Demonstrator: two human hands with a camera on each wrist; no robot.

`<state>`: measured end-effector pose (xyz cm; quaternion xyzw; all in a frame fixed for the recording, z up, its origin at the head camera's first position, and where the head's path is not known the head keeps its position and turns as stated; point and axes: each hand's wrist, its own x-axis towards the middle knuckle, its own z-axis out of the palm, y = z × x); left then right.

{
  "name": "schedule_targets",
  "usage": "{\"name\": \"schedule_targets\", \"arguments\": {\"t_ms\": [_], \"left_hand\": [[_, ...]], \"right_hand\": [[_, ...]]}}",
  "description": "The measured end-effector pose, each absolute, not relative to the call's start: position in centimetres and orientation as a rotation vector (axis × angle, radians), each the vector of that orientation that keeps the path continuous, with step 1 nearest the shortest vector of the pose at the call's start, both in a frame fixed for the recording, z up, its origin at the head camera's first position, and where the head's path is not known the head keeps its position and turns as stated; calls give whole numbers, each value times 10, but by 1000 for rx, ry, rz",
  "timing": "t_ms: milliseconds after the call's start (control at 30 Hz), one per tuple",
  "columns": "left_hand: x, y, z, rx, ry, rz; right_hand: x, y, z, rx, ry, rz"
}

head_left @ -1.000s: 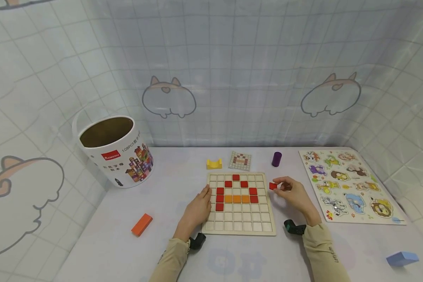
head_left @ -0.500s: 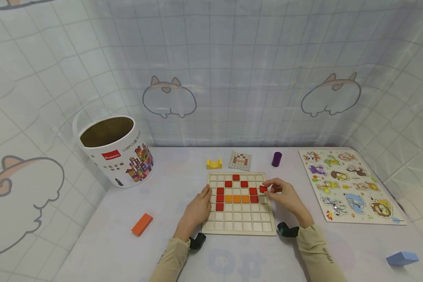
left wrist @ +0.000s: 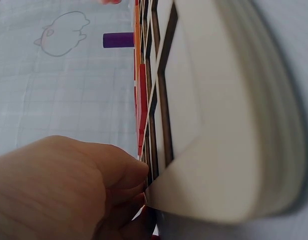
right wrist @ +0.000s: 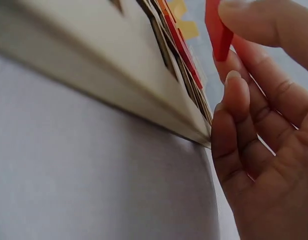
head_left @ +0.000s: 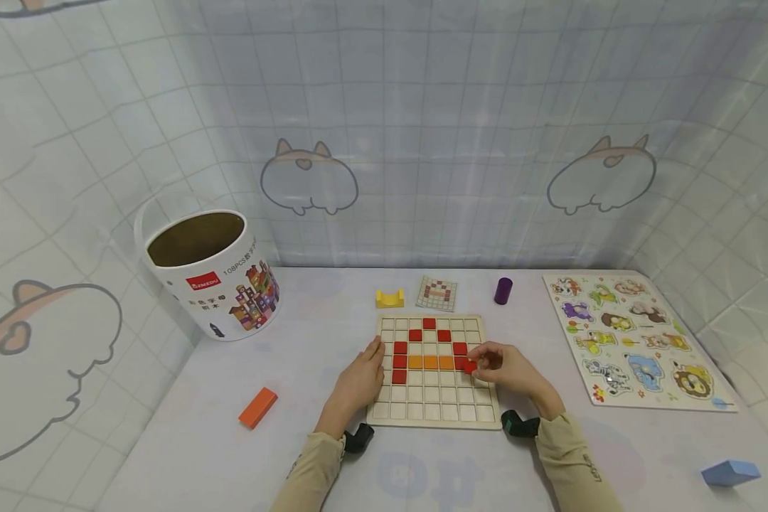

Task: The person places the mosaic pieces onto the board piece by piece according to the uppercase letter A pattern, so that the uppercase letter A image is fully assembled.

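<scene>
A wooden grid board (head_left: 434, 412) lies flat on the table, with several red tiles (head_left: 400, 348) and a row of orange tiles (head_left: 430, 363) set in its squares. Thumb and fingers of my right hand (head_left: 517, 371) pinch a square red tile (right wrist: 216, 31), tilted over the board's right side, close to the lower of the red tiles there. My left hand (head_left: 360, 378) rests against the board's left edge, its fingers extended along it; in the left wrist view the fingertips touch that edge and are partly hidden.
Behind the board are a small pattern card (head_left: 437, 294), a yellow arched block (head_left: 390, 299) and a purple cylinder (head_left: 503, 291). An animal puzzle board (head_left: 636, 341) lies right. Left are a white bucket (head_left: 224, 291) and an orange block (head_left: 258, 407); a blue block (head_left: 730, 472) sits front right.
My right hand has carried the red tile leftward from beside the board to over its right side, then slightly toward me. My left hand has stayed at the left edge.
</scene>
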<state>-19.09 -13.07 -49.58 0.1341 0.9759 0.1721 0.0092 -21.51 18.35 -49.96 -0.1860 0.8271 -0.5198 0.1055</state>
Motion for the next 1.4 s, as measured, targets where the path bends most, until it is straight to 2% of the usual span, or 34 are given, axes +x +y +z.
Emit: {"name": "schedule_targets", "arguments": {"t_ms": [567,1000,1400], "left_hand": [[-191,-129,-495,402,3033,558],[-190,-130,-494,403,3036,559],[-189,-130,-494,398,3040,565]], "right_hand": [[-200,170,-508,-651,2527,-1535],[-199,164,-505,-691,2605,-1403],[-200,165,-506,-738,2575,-1459]]}}
